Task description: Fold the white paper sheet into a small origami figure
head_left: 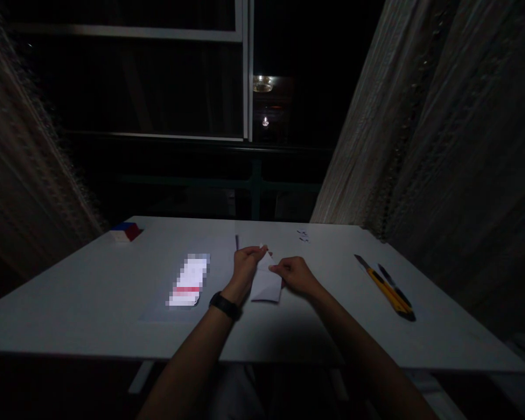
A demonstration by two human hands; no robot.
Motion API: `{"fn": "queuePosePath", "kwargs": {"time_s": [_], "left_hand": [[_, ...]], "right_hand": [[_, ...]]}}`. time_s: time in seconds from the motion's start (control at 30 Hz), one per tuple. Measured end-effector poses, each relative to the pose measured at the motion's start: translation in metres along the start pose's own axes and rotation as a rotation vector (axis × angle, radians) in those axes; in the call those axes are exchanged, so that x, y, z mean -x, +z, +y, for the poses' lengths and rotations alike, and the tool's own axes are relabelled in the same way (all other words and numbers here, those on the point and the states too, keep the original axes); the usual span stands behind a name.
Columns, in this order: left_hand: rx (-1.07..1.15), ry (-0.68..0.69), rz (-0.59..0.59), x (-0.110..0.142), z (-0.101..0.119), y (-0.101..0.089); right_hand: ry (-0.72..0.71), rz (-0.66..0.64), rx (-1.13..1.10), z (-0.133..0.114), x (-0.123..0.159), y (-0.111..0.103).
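Between my hands is a folded piece of white paper [266, 286], pointed at the top and straight along its bottom edge. My left hand [246, 263], with a dark band on the wrist, is closed on the paper's upper left side near the tip. On the opposite edge, my right hand [295, 273] pinches the paper between thumb and fingers. The paper is held just over the white table [332, 326]. A lit phone [189, 281] with a blurred-out screen lies left of my left hand.
To the right lie a yellow utility knife [387, 290] with its blade out and a dark pen [394, 284]. A blue, red and white block [126, 231] sits at the far left. Dark marks or scraps [303, 236] show near the back edge. Curtains [359, 128] flank the dark window.
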State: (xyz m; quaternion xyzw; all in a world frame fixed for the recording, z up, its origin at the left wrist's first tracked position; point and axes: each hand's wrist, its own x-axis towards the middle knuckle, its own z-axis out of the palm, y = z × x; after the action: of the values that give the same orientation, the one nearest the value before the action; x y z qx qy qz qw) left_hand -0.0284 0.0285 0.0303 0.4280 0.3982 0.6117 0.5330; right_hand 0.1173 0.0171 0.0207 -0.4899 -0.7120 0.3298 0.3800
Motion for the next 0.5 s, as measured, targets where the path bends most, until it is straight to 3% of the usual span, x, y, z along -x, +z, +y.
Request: {"fn": "queuePosePath", "kwargs": {"time_s": [0.5], "left_hand": [[0.033, -0.028, 0.026, -0.0013, -0.0005, 0.0002]], "right_hand": [[0.014, -0.002, -0.05, -0.0039, 0.0004, -0.0021]]}}
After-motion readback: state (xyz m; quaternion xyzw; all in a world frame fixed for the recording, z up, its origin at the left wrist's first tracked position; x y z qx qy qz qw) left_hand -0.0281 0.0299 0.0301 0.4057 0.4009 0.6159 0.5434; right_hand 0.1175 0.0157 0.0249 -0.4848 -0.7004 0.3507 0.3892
